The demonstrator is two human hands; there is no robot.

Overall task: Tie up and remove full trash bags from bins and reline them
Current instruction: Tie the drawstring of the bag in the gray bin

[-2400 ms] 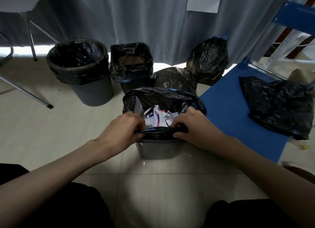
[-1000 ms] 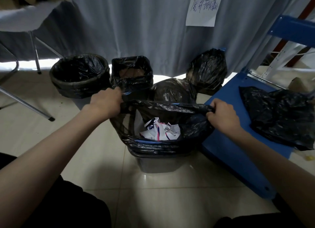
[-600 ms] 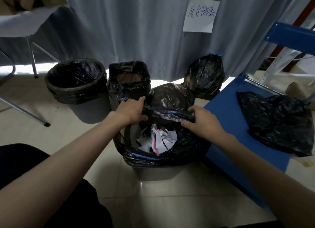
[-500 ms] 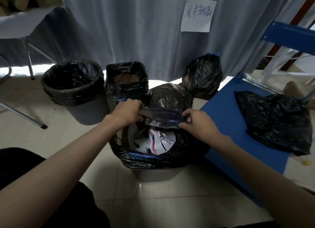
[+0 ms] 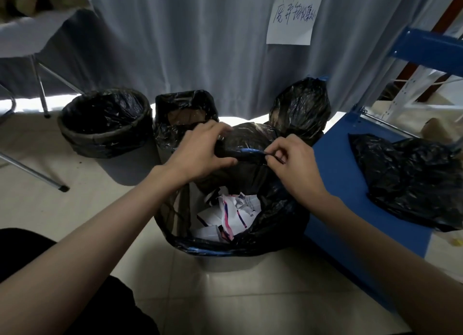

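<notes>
The black trash bag point(image 5: 270, 217) is seated in the nearest bin point(image 5: 225, 259), which stands on the tiled floor point(image 5: 75, 209) directly in front of the person. Crumpled white wrappers point(image 5: 233, 212) with pink and blue markings are seen inside it. The far edge of the bag has been gathered into a bunched strip raised above the opening, while the near edge is left folded over the bin's rim. The left end of the strip is enclosed by the curled fingers of the left hand point(image 5: 200, 152); its right end is pinched by thumb and fingers of the right hand point(image 5: 293, 164), so both grips are closed on the bag.

Just behind the bin, two tied black bags point(image 5: 300, 109) are set on the floor, one partly hidden by the hands. To the left, a round lined bin point(image 5: 105, 124) and a square lined bin point(image 5: 185, 111) are placed side by side. A blue panel point(image 5: 350, 184) is laid at the right, with a loose black bag point(image 5: 411, 179) spread over it. A grey curtain point(image 5: 200, 46) hangs behind, and a handwritten paper note point(image 5: 293, 21) is fixed to it.
</notes>
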